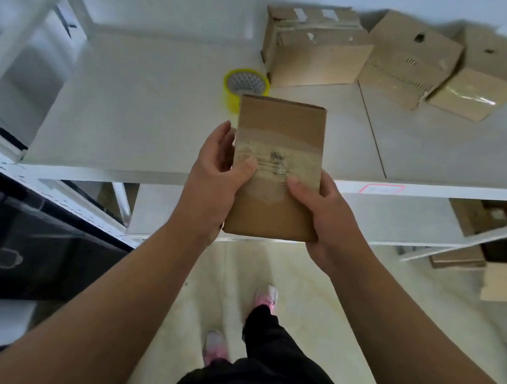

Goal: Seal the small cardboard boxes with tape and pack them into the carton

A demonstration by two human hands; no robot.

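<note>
Head view: left hand (215, 171) and right hand (319, 216) grip small box (278, 151), seemingly taped; tape roll (245, 83) on shelf (132, 110); packing not yet done.

Tape roll (243, 83), near shelf (132, 110) centre: front part hidden behind held small box (277, 169). Print on box face: blurred, illegible. Right hand (327, 223): fingers behind box, only thumb visible. Pink label (381, 189) on shelf front edge: text unreadable. Pale box (502, 281) lower R: cut off by frame edge.
</note>
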